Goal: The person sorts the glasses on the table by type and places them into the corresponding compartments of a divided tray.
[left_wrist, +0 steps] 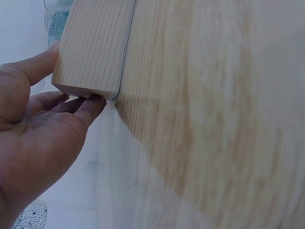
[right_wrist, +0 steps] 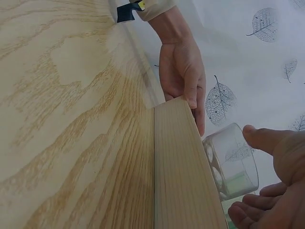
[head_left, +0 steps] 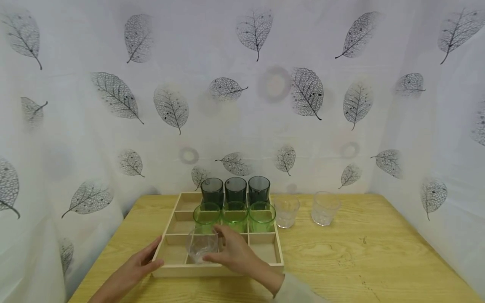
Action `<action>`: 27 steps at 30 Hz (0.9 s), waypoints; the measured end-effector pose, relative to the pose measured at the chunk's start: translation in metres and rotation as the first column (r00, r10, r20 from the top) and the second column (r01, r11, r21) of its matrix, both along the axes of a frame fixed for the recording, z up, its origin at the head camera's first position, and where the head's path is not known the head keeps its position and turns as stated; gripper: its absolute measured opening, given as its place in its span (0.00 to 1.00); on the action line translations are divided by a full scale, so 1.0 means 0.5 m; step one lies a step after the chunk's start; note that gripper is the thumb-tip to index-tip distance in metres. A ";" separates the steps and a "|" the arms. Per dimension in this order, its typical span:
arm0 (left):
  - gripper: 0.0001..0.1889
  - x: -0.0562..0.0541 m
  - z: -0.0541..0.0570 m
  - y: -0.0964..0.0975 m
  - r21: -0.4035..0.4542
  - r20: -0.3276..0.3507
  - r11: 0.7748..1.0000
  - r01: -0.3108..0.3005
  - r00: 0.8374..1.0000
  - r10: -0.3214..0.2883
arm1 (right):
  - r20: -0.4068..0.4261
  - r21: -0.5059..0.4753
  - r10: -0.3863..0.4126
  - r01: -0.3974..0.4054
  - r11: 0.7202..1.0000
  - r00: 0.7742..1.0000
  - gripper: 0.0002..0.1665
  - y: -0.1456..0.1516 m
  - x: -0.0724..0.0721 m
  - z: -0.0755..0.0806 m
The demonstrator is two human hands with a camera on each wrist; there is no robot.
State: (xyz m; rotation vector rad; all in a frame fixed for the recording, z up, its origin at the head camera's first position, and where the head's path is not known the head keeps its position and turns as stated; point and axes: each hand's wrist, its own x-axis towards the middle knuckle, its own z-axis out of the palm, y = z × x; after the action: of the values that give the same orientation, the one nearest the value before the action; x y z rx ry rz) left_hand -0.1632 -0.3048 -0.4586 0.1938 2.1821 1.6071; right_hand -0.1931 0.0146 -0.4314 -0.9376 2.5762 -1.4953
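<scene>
A clear glass [head_left: 200, 246] is over the second compartment from the left in the front row of a divided wooden tray [head_left: 204, 272]. My right hand [head_left: 236, 250] holds this glass between thumb and fingers; in the right wrist view the thumb lies at the rim of the glass [right_wrist: 231, 160]. Whether its base touches the tray floor I cannot tell. At the tray's front left corner, my left hand [head_left: 132, 269] grips the wood, thumb on one side and fingers on the other, as the left wrist view shows around the tray corner [left_wrist: 93, 52].
Dark grey glasses [head_left: 235, 191] fill three back-row compartments, with green glasses [head_left: 235, 216] in the row before them. Two more clear glasses, a nearer one [head_left: 286, 212] and a farther one [head_left: 325, 209], stand on the wooden table [head_left: 341, 261] right of the tray. A leaf-patterned curtain [head_left: 242, 126] surrounds the table.
</scene>
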 end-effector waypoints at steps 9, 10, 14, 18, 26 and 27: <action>0.44 -0.001 -0.001 -0.001 -0.007 -0.004 1.000 -0.002 1.000 0.002 | 0.087 -0.143 0.043 -0.030 0.989 0.995 0.39 0.045 0.006 0.008; 0.44 -0.001 -0.001 -0.001 -0.011 -0.002 1.000 -0.005 1.000 0.005 | 0.089 -0.147 0.046 -0.032 0.989 0.995 0.38 0.052 0.006 0.010; 0.45 -0.002 0.000 -0.002 -0.022 -0.001 1.000 -0.012 1.000 0.012 | 0.074 -0.168 0.054 -0.041 0.985 0.996 0.36 0.083 0.004 0.014; 0.46 -0.002 -0.002 -0.004 -0.005 -0.002 1.000 -0.010 1.000 0.010 | 0.069 -0.194 0.036 -0.022 0.981 0.997 0.34 0.118 -0.001 0.014; 0.45 -0.001 -0.004 -0.002 0.023 -0.004 1.000 -0.003 1.000 0.003 | 0.055 -0.182 -0.010 0.020 0.983 0.998 0.32 0.184 -0.005 0.006; 0.45 -0.001 -0.004 -0.002 0.023 -0.001 1.000 -0.004 1.000 0.004 | 0.051 -0.177 -0.014 0.023 0.984 0.999 0.32 0.192 -0.004 0.005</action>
State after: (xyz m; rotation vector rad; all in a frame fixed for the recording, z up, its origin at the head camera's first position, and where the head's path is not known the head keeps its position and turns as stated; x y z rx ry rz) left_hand -0.1636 -0.3057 -0.4603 0.1973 2.1669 1.6346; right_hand -0.1952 0.1105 -0.4288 -0.8805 2.4566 -1.7537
